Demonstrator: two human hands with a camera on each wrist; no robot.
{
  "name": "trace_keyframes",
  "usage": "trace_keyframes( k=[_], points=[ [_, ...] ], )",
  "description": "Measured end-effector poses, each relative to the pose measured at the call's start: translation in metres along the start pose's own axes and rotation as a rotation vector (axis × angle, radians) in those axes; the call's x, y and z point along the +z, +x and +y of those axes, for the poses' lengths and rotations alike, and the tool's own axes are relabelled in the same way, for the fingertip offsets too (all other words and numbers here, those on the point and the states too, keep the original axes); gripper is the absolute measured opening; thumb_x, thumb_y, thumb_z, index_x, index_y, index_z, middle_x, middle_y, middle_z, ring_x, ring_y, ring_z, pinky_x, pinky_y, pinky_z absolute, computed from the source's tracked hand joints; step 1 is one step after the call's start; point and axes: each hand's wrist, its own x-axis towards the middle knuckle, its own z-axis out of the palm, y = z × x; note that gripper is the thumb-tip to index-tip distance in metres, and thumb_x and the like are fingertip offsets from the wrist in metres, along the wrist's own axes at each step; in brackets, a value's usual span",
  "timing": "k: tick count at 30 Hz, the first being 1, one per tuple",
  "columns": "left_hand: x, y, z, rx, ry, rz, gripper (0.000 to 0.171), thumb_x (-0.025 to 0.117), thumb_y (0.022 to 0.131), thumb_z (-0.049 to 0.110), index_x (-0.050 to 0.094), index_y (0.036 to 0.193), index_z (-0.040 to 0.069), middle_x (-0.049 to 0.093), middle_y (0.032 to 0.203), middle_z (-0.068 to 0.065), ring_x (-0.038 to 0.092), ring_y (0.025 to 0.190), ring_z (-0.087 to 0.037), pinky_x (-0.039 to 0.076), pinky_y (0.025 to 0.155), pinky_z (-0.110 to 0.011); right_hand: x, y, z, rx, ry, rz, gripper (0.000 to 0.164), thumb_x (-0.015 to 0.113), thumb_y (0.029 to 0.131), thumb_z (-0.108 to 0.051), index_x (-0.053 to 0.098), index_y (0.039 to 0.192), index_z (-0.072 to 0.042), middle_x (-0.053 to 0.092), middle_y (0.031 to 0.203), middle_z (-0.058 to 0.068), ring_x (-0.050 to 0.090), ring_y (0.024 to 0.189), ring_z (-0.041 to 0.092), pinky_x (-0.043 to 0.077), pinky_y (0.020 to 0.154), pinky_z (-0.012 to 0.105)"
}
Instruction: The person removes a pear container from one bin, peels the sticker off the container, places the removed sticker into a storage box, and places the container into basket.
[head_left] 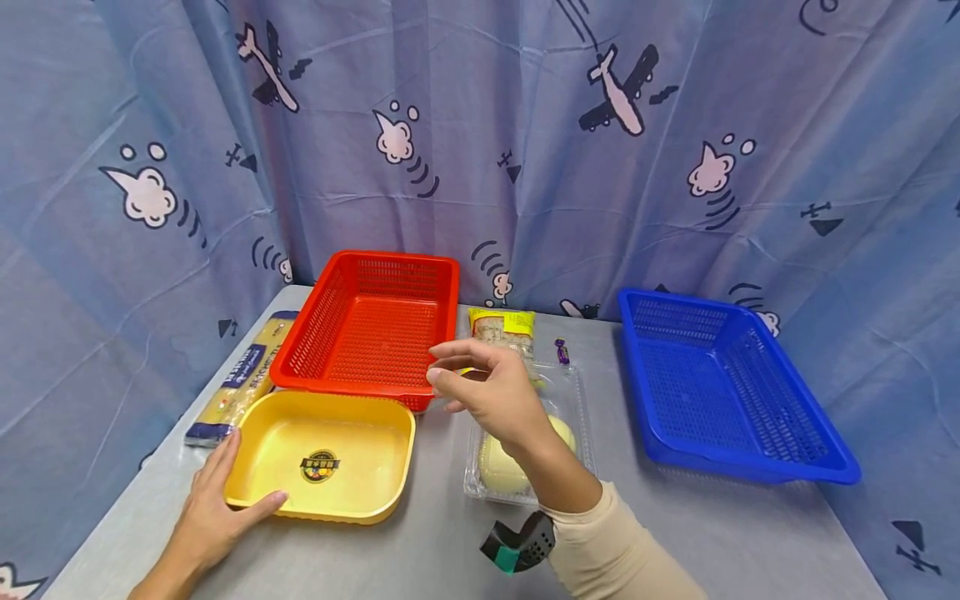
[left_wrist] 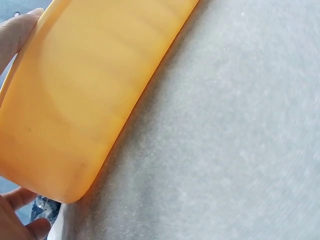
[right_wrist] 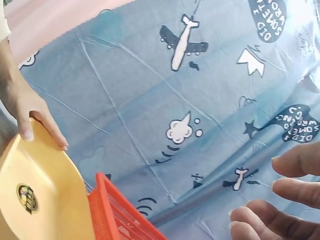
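My left hand (head_left: 210,504) grips the near left corner of a yellow plastic basin (head_left: 360,471), thumb along the near rim and fingers along the left side. A round fruit label lies on the basin's floor. In the left wrist view the outer wall of the basin (left_wrist: 100,95) slants up from the grey table. My right hand (head_left: 495,396) hovers over a clear plastic box (head_left: 585,417), its fingers loosely bent with nothing between them. Inside the box sit pale yellow rounded items (head_left: 501,468), partly hidden by my right hand and wrist.
A red basket (head_left: 386,325) stands behind the basin, and a long yellow pasta-like packet (head_left: 247,371) lies left of both. Behind the box are a yellow-topped clear packet (head_left: 504,325) and a small purple-wrapped sweet (head_left: 562,352). A blue basket (head_left: 697,400) stands right.
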Motion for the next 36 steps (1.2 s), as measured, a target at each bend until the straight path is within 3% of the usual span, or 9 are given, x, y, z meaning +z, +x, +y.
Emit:
trace_keyframes(
  k=[4, 9, 17, 24, 36],
  points=[
    [0.001, 0.000, 0.000, 0.009, 0.000, 0.003, 0.113, 0.076, 0.080, 0.045, 0.002, 0.155, 0.007, 0.006, 0.155, -0.029, 0.007, 0.136, -0.054, -0.004, 0.107, -0.063, -0.010, -0.003, -0.001, 0.005, -0.004, 0.020, 0.026, 0.070, 0.086, -0.005, 0.068, 0.112, -0.002, 0.065, 0.101, 0.016, 0.066, 0.081, 0.029, 0.056, 0.067, 0.042],
    [0.000, 0.000, 0.000, -0.017, 0.003, -0.011, 0.114, 0.076, 0.079, 0.046, 0.000, 0.155, 0.009, 0.005, 0.155, -0.029, 0.007, 0.135, -0.055, -0.001, 0.105, -0.067, -0.022, -0.008, 0.002, 0.014, -0.016, 0.045, 0.030, 0.071, 0.086, -0.007, 0.067, 0.116, -0.006, 0.064, 0.103, 0.015, 0.065, 0.085, 0.034, 0.056, 0.067, 0.041],
    [0.001, 0.000, -0.001, -0.010, 0.002, -0.004, 0.114, 0.077, 0.079, 0.045, 0.000, 0.155, 0.009, 0.005, 0.155, -0.029, 0.007, 0.135, -0.054, 0.000, 0.104, -0.068, -0.039, -0.016, 0.006, -0.026, -0.039, 0.062, 0.036, 0.070, 0.086, -0.004, 0.064, 0.122, -0.005, 0.064, 0.103, 0.017, 0.065, 0.082, 0.029, 0.055, 0.069, 0.050],
    [0.001, 0.001, -0.001, -0.013, 0.005, -0.002, 0.114, 0.078, 0.079, 0.045, 0.001, 0.155, 0.009, 0.006, 0.156, -0.028, 0.008, 0.136, -0.054, 0.005, 0.102, -0.071, -0.052, -0.022, 0.014, -0.063, -0.024, 0.087, 0.038, 0.069, 0.085, 0.002, 0.061, 0.123, 0.002, 0.062, 0.102, 0.023, 0.064, 0.077, 0.024, 0.056, 0.066, 0.035],
    [0.000, 0.001, 0.001, -0.037, 0.010, -0.011, 0.115, 0.078, 0.078, 0.046, -0.001, 0.155, 0.011, 0.004, 0.156, -0.027, 0.007, 0.136, -0.054, 0.009, 0.099, -0.074, -0.078, -0.031, 0.027, -0.067, -0.075, 0.147, 0.039, 0.068, 0.087, 0.001, 0.058, 0.125, 0.001, 0.060, 0.105, 0.022, 0.063, 0.080, 0.025, 0.056, 0.069, 0.038]
  ],
)
